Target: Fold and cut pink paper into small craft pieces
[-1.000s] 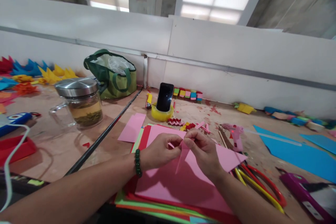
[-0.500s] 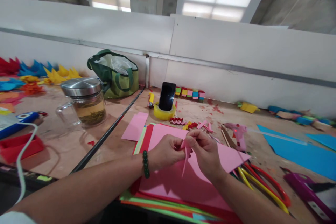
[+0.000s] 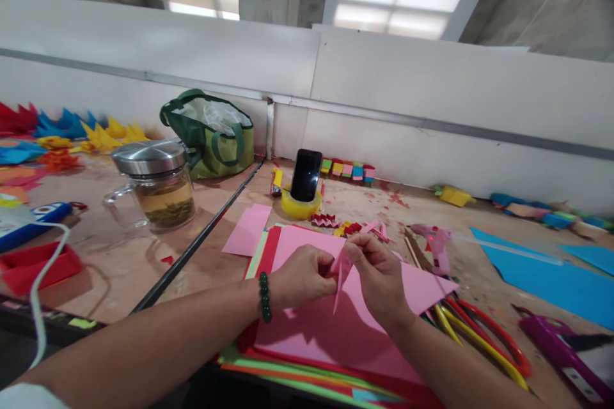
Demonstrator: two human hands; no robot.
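Both hands pinch one small folded piece of pink paper (image 3: 340, 284) above a stack of coloured sheets. My left hand (image 3: 306, 273), with a green bead bracelet on its wrist, closes on the paper's left side. From the right, my right hand (image 3: 377, 275) grips its upper edge between thumb and fingers. Beneath lies a large pink sheet (image 3: 307, 332) on top of red, green and orange ones. Just beyond the hands are zigzag-folded red paper (image 3: 325, 221) and pink strips (image 3: 375, 228). The folds inside the fingers are partly hidden.
A phone (image 3: 306, 176) leans in a yellow tape roll (image 3: 301, 204). Right of the stack are a pink glue gun (image 3: 435, 246), red-and-yellow-handled scissors (image 3: 499, 339), a purple tool (image 3: 561, 358) and blue sheets (image 3: 551, 281). Leftward stand a glass tea mug (image 3: 163, 195) and green bag (image 3: 225, 150).
My right hand has shifted slightly to the right and its grip on the pink paper has changed a little. The left hand stays almost in place.
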